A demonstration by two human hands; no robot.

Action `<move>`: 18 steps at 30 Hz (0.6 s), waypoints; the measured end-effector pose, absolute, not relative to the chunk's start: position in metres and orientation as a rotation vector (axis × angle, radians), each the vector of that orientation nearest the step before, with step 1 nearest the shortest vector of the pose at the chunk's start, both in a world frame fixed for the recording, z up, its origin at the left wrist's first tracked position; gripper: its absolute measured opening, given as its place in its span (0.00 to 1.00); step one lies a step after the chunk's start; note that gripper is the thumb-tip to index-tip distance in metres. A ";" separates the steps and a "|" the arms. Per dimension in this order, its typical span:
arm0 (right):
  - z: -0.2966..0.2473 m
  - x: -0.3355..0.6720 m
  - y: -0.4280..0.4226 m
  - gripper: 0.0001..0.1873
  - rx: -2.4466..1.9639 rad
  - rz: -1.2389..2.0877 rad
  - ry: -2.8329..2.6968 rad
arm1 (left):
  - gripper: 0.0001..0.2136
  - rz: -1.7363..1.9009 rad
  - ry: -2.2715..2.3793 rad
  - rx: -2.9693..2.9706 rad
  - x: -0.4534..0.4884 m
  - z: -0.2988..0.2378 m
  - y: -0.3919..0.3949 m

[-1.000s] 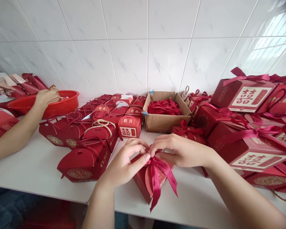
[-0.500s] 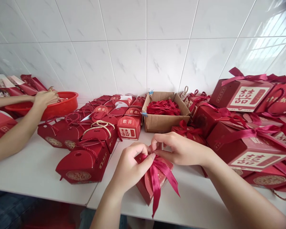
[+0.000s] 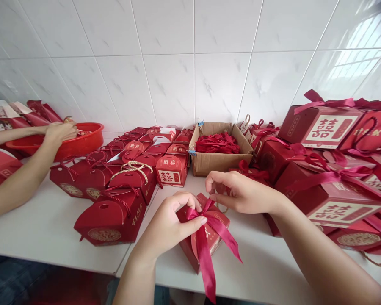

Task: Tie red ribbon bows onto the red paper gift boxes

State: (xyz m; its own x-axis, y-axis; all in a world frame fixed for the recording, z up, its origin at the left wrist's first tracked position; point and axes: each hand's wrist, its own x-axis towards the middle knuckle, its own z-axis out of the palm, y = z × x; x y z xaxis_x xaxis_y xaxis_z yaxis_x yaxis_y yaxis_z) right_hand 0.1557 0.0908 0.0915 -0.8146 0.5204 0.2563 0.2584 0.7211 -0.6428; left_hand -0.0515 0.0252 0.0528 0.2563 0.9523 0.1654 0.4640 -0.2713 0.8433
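Note:
A small red gift box [image 3: 216, 237] stands on the white table in front of me, with a crimson ribbon [image 3: 204, 250] tied in a bow on top. Its two tails hang down over the near side. My left hand [image 3: 174, 220] pinches the ribbon at the left of the bow, thumb lying across the knot. Between thumb and forefinger, my right hand [image 3: 238, 192] grips the ribbon's right loop just above the box. Part of the box top is hidden by my fingers.
A cardboard carton [image 3: 222, 164] of loose ribbons stands behind. Red boxes with cord handles [image 3: 111, 220] crowd the left; beribboned boxes [image 3: 330, 190] are stacked right. At far left another person's hand [image 3: 60, 131] is over a red basin [image 3: 93, 137].
My hands have moved slightly apart, and the bow's loops now show between them. The right hand has shifted right and up a little. One ribbon tail hangs lower.

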 end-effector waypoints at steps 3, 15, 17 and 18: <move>0.092 0.155 0.091 0.06 -0.674 0.979 -2.493 | 0.09 0.894 1.272 1.844 -0.054 0.055 0.025; 0.088 0.159 0.099 0.07 -0.597 1.199 -2.523 | 0.11 0.906 1.192 1.733 -0.059 0.051 0.029; 0.086 0.157 0.099 0.05 -0.584 1.171 -2.546 | 0.11 0.906 1.175 1.727 -0.059 0.051 0.029; 0.086 0.157 0.099 0.05 -0.574 1.164 -2.564 | 0.11 0.910 1.163 1.727 -0.060 0.050 0.029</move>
State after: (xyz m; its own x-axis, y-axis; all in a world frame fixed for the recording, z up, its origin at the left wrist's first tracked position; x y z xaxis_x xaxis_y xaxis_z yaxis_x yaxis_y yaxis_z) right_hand 0.1567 0.0994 0.0859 -0.8861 0.4571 0.0768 0.2431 0.5993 -0.7628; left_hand -0.0600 0.0291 0.0503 0.3054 0.9459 0.1093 0.3339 -0.2139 0.9180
